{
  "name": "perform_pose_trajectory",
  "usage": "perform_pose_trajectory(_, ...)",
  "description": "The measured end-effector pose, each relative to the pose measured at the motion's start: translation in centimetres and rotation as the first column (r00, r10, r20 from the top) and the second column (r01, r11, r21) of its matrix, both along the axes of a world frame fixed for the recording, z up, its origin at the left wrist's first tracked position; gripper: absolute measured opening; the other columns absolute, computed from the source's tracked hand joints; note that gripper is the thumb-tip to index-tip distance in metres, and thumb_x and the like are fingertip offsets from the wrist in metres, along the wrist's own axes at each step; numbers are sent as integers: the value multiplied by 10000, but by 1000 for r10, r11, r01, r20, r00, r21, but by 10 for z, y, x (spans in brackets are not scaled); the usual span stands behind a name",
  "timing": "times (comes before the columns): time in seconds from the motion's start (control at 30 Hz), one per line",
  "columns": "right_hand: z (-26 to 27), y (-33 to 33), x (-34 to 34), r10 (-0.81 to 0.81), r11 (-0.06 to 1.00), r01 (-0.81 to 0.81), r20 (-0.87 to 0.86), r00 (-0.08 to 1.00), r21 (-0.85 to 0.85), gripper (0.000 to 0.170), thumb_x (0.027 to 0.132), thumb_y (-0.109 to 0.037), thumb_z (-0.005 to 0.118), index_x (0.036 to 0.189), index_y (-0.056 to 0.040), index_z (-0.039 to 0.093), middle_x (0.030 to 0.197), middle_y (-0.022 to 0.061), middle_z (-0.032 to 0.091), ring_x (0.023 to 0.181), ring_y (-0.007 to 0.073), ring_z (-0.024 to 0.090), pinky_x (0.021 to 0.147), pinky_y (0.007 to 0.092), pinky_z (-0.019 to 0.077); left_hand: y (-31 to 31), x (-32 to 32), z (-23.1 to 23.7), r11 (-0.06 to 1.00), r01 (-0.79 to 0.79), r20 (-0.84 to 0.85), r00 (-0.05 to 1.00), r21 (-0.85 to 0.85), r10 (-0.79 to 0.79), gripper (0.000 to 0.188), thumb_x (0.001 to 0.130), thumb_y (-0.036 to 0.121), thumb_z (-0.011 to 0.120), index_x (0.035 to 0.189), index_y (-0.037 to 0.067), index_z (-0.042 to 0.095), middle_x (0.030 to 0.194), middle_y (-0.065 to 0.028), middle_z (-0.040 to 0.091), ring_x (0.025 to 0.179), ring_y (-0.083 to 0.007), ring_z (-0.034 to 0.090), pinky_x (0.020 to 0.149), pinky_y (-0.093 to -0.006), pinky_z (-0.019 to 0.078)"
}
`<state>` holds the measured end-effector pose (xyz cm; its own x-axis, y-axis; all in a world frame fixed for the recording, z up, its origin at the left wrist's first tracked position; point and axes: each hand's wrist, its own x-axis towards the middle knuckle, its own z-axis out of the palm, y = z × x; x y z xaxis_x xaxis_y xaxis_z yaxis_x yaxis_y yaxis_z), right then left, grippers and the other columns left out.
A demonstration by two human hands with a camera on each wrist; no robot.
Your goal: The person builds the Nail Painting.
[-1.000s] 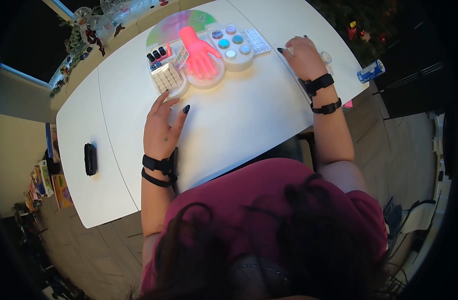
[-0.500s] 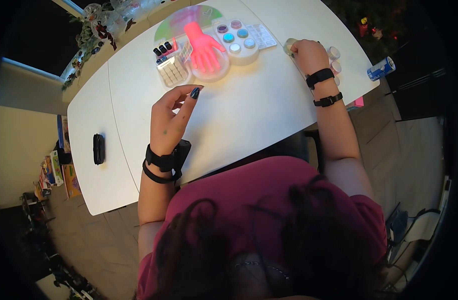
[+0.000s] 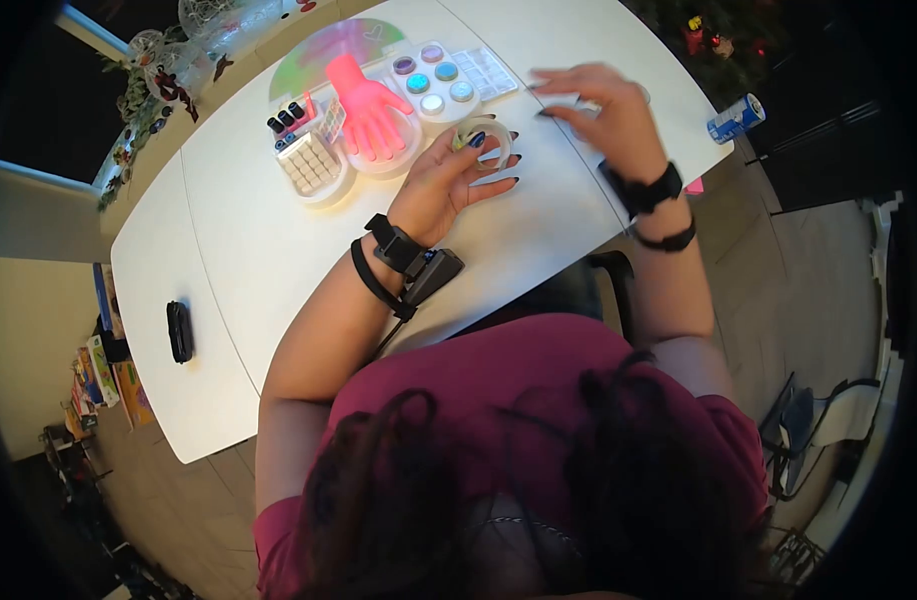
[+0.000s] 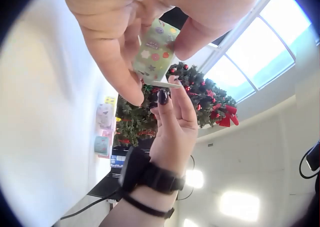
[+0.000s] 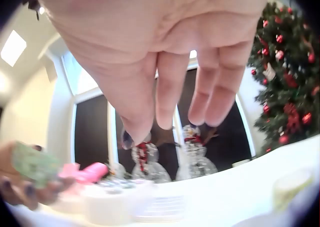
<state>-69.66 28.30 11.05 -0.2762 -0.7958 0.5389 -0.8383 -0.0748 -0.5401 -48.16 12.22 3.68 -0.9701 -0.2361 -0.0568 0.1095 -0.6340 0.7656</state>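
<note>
— Where is the roll of patterned tape?

— In the left hand, above the white table, with thumb and fingers curled around it

— And the right hand?

— Its fingers are loosely extended with nothing between them; the head view shows it blurred and apart from the roll. The left wrist view lines its thumb up with a pale strip at the roll's edge, but I can't tell whether that's a loose end

— So what could go wrong?

— The hold looks light to me, so a sideways bump could twist the roll free, and being round, it might run off

— Into what?

— Most likely the tray of round pots, just beyond the left hand, or the pink model hand near it

— And on the right?

— The blue can sits near the table's edge; a careless right arm could knock it to the floor
</note>
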Motion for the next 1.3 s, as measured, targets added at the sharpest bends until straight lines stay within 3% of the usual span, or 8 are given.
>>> perform_pose_trajectory(0.07,-4,1,-55,-133,982,156,-190,973,110,319,888,-73,801,1201,-132,817,1273,107,781,1114,327,726,987,421,573,4,1,-10,999,18,-8,1000,45,-18,455,1134,205,523,1538,14,432,1496,-195,574,1356,-347,627,1127,-486,568)
perform_pose_trajectory(0.13,-8,-4,-89,-344,747,456,-306,888,484,361,909,-135,791,1269,-126,785,1269,156,766,1169,345,719,1022,379,565,5,3,-11,990,109,24,993,95,-111,454,1139,186,493,1548,-2,430,1504,-226,571,1357,-361,630,1148,-470,558)
perform_pose_trajectory(0.33,-20,-44,-122,-312,530,533,-433,846,660,333,867,-130,775,1199,-143,798,1204,146,770,1134,321,733,969,420,592,2,3,-15,969,158,34,985,188,-167,465,1152,167,427,1586,0,402,1540,-258,546,1396,-371,602,1187,-446,526)
perform_pose_trajectory(0.43,-10,-51,-106,-391,473,490,-323,862,732,301,883,-117,756,1182,-128,787,1189,153,769,1106,308,738,960,413,592,1,3,-16,957,139,25,988,256,-150,476,1160,173,416,1604,4,380,1538,-256,551,1402,-364,599,1192,-437,520)
perform_pose_trajectory(0.9,-18,-39,-86,-331,539,462,-327,885,704,497,850,-239,878,1304,-143,699,1227,139,698,1074,305,712,938,406,579,2,3,-15,967,112,78,988,230,-133,459,1153,179,457,1577,8,413,1517,-223,582,1390,-325,614,1195,-429,503)
perform_pose_trajectory(0.97,-12,-30,-84,-337,534,318,-148,930,783,526,829,-280,902,1291,-133,696,1242,137,691,1066,310,707,907,408,588,2,3,-15,967,115,82,987,226,-137,457,1149,171,464,1573,9,418,1513,-220,585,1388,-322,616,1194,-429,503)
perform_pose_trajectory(1.2,-2,-25,-63,-275,596,360,-238,931,718,530,809,-259,907,1279,-128,700,1197,154,732,1057,302,730,907,401,598,2,3,-18,964,111,77,988,240,-133,439,1146,171,473,1552,10,443,1505,-217,591,1379,-318,625,1189,-426,509)
perform_pose_trajectory(1.3,0,-22,-49,-349,511,262,-81,934,819,470,838,-170,871,1274,-131,700,1230,124,708,1047,315,713,888,422,595,1,2,-20,967,122,61,988,221,-139,435,1147,175,470,1549,10,447,1506,-217,591,1383,-321,623,1187,-427,512)
